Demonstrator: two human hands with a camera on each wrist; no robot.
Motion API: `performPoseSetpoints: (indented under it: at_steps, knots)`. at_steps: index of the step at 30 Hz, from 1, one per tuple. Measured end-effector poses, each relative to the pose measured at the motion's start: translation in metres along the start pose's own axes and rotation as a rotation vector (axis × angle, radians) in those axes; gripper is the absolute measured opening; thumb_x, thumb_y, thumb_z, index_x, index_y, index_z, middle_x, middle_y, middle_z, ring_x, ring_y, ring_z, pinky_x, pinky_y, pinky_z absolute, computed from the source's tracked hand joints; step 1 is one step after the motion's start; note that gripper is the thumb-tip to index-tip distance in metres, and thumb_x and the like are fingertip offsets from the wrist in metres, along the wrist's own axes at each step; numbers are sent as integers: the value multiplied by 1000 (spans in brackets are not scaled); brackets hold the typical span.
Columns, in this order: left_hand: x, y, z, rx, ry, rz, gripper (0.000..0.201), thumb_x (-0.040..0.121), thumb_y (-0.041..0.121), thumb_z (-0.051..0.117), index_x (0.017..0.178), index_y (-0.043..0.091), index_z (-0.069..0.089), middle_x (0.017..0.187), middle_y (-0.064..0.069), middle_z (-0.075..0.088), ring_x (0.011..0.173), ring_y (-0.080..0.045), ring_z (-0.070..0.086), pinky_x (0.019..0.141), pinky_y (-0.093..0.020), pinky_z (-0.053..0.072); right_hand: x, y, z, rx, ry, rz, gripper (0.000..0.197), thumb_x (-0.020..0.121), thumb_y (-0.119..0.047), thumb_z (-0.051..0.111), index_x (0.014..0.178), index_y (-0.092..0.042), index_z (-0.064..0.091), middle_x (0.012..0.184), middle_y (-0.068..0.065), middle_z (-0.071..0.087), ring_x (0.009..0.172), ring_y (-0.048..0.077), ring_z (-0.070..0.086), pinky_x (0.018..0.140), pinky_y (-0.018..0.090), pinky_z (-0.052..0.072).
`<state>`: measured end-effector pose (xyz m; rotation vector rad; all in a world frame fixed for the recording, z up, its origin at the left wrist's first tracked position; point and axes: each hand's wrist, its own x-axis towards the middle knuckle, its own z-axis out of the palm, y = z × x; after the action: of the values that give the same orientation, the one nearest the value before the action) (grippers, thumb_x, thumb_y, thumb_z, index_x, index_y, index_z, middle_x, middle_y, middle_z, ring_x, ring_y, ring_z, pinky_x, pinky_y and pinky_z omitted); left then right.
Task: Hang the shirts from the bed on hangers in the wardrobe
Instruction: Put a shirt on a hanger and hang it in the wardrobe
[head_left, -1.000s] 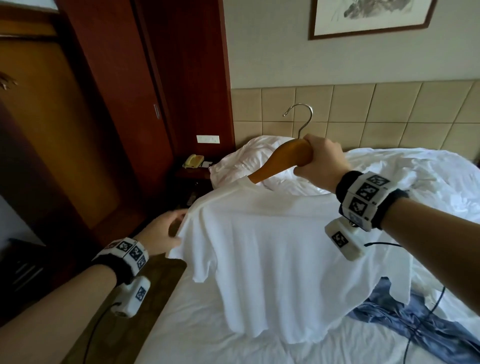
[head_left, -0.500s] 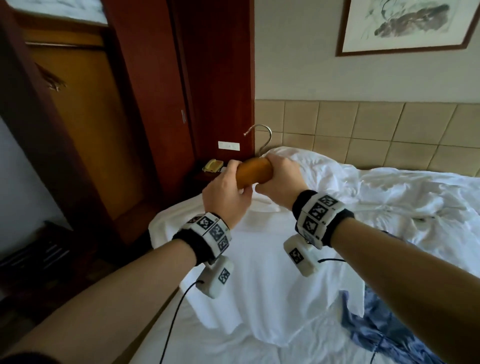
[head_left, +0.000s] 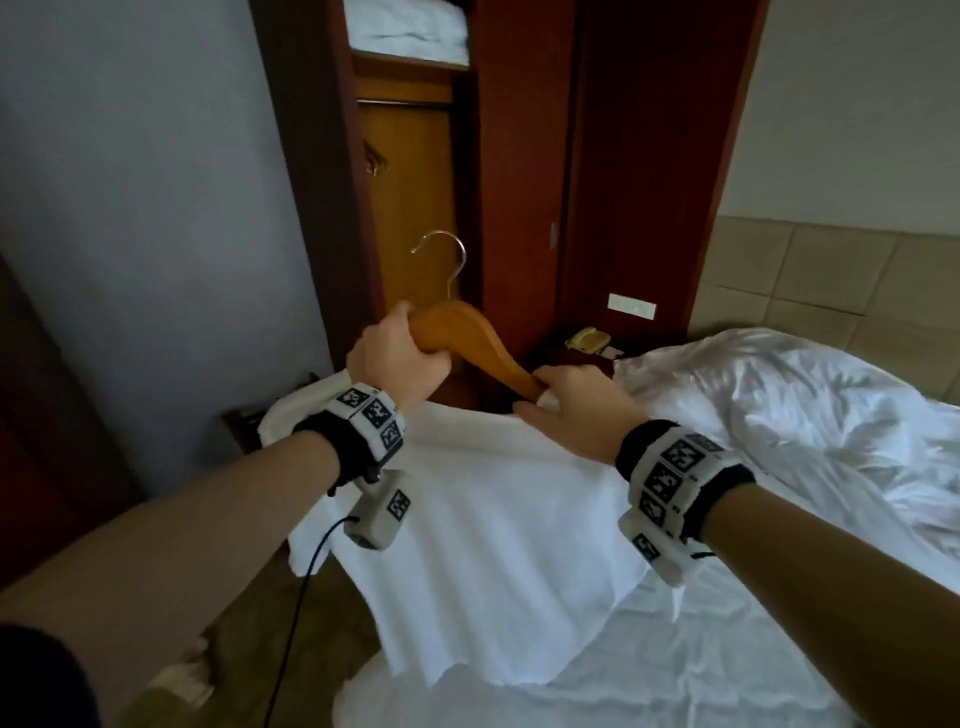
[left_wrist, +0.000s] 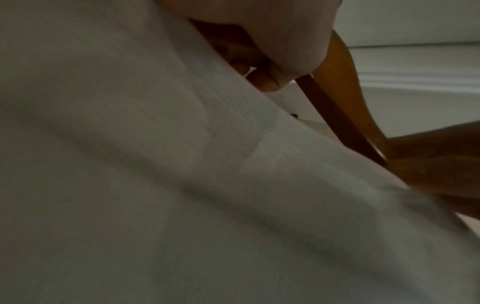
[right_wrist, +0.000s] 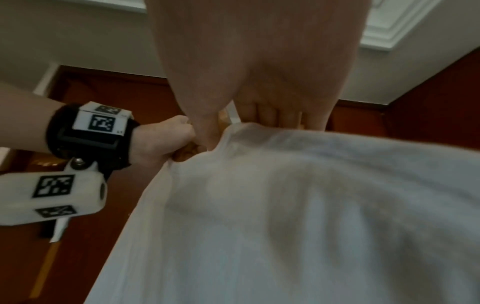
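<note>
A white T-shirt (head_left: 483, 530) hangs from a wooden hanger (head_left: 467, 338) with a metal hook (head_left: 447, 254), held up over the bed's left edge. My left hand (head_left: 400, 358) grips the hanger's raised middle just under the hook. My right hand (head_left: 566, 400) holds the hanger's lower right arm where the shirt's collar meets it, fingers curled over wood and cloth. In the left wrist view the hanger (left_wrist: 337, 107) runs between both hands above the shirt (left_wrist: 182, 185). The right wrist view shows the shirt (right_wrist: 298, 205) below my fingers. The open wardrobe (head_left: 415, 171) stands straight ahead.
The wardrobe's dark red door (head_left: 519, 182) stands beside the opening, with folded white linen (head_left: 410, 26) on the top shelf. A nightstand with a yellow telephone (head_left: 587, 340) sits between wardrobe and bed (head_left: 779, 519). A grey wall (head_left: 145, 208) is on the left.
My left hand went from the shirt's sleeve to the hanger and took its middle. My right hand slid down to the hanger's right arm. The view swung left toward the wardrobe.
</note>
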<state>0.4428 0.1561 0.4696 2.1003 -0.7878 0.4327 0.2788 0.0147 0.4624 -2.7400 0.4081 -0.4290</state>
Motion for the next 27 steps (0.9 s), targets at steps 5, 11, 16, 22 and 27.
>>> performPoseSetpoints:
  at_steps: [5, 11, 16, 22, 27]
  knots:
    - [11, -105, -102, -44, 127, -165, 27, 73, 13, 71, 97, 16, 58, 81, 0, 62, 79, -24, 61, 72, -36, 51, 47, -114, 44, -64, -120, -201, 34, 94, -50, 54, 111, -20, 55, 96, 0, 58, 89, 23, 60, 73, 35, 48]
    - [-2, -257, -256, -8, 243, -355, 34, 63, 22, 64, 95, 8, 62, 85, -9, 67, 85, -33, 65, 74, -37, 51, 93, -269, 127, -169, -247, -422, 31, 95, -47, 52, 104, -17, 53, 104, 8, 62, 96, 31, 62, 72, 33, 42]
    - [-13, -359, -382, 129, 247, -483, 46, 69, 19, 67, 114, 11, 61, 101, -10, 68, 97, -31, 64, 79, -35, 50, 121, -408, 199, -19, -307, -560, 34, 96, -47, 48, 98, -14, 59, 94, 7, 64, 90, 30, 63, 75, 35, 47]
    - [-29, -449, -519, 356, 251, -584, 52, 86, 20, 67, 132, 9, 46, 113, -10, 61, 98, -26, 56, 81, -32, 41, 155, -570, 254, 176, -399, -663, 29, 96, -32, 51, 74, -14, 57, 76, 7, 63, 69, 23, 59, 64, 35, 46]
    - [-74, -516, -610, 553, 223, -671, 77, 84, 25, 67, 150, 15, 29, 139, -17, 47, 128, -38, 46, 106, -46, 40, 179, -691, 309, 246, -446, -689, 33, 91, -30, 53, 62, -14, 51, 63, 2, 56, 61, 25, 58, 55, 32, 42]
